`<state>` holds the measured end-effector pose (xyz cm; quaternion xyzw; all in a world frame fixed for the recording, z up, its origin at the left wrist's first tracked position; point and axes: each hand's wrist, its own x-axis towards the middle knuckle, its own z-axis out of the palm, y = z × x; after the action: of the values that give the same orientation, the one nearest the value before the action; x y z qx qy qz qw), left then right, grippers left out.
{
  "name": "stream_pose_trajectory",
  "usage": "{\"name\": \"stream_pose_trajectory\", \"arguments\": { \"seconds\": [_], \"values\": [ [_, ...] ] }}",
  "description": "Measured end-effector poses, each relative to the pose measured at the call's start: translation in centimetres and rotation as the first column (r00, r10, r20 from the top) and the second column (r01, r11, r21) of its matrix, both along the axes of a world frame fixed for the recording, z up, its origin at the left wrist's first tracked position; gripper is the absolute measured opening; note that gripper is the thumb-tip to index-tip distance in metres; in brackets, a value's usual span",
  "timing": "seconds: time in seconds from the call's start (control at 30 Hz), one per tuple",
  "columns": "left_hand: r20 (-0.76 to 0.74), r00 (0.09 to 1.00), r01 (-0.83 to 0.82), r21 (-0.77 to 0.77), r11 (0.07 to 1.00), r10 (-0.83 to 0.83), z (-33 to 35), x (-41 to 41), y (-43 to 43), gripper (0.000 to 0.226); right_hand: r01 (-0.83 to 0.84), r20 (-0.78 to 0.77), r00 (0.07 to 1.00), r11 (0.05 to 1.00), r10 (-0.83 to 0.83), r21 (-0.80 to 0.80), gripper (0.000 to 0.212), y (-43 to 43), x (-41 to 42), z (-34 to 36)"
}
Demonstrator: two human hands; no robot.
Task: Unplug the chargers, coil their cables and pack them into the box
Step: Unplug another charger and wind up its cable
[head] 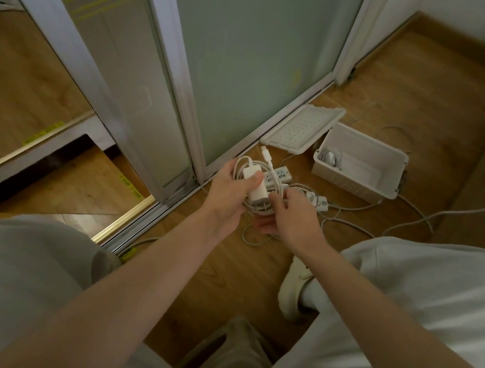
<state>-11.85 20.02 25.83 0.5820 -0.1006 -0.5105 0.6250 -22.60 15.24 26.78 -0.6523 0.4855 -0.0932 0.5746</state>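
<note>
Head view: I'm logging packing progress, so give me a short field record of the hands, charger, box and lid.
left grip: holds the white charger, thumb on top
right grip: holds the cable loops beneath it
box: open, on the floor
second charger: coiled, inside the box
lid: off, beside the box by the door rail
power strip: on the floor behind the hands

No legible text — yellow stickers (42, 134) and power-strip label (323, 202) too blurred

The charger (255, 187) and coiled cable (241, 161) hide much of the power strip (282, 175).
</note>
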Motion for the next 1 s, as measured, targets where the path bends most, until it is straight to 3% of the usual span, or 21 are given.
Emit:
{"name": "stream_pose_trajectory", "arguments": {
  "seconds": [0.17, 0.3, 0.5, 0.63, 0.77, 1.0],
  "values": [
    [-0.17, 0.985, -0.018, 0.007, 1.0, 0.019, -0.4, 0.4, 0.2, 0.035, 0.073, 0.139, 0.984, 0.965, -0.11, 0.25, 0.026, -0.2, -0.5, 0.6],
    [-0.126, 0.989, -0.072, 0.021, 0.997, 0.074, 0.0, 0.1, -0.4, 0.033, 0.159, 0.194, 0.955, 0.937, -0.227, 0.311, 0.019, -0.2, -0.7, 0.9],
    [-0.16, 0.977, -0.138, 0.039, 0.99, 0.143, -0.4, -0.4, -1.0, 0.035, 0.183, 0.191, 0.958, 0.968, -0.216, 0.174, 0.015, -0.2, -0.8, 0.6],
    [-0.158, 0.986, -0.056, -0.006, 0.998, 0.055, -0.7, -0.5, -0.5, 0.036, 0.146, 0.229, 0.961, 0.988, -0.154, 0.05, 0.013, 0.1, -1.2, 0.2],
    [-0.162, 0.986, 0.033, -0.023, 0.999, -0.037, -0.6, -0.3, -0.2, 0.042, 0.022, 0.109, 0.994, 0.977, 0.001, -0.21, 0.017, 0.1, -1.5, -0.1],
    [-0.061, 0.993, 0.108, 0.088, 0.99, -0.103, -0.7, -0.5, 0.0, 0.045, -0.022, -0.039, 0.999, 0.943, 0.01, -0.333, 0.024, -0.6, -1.7, 0.0]
  ]
}}
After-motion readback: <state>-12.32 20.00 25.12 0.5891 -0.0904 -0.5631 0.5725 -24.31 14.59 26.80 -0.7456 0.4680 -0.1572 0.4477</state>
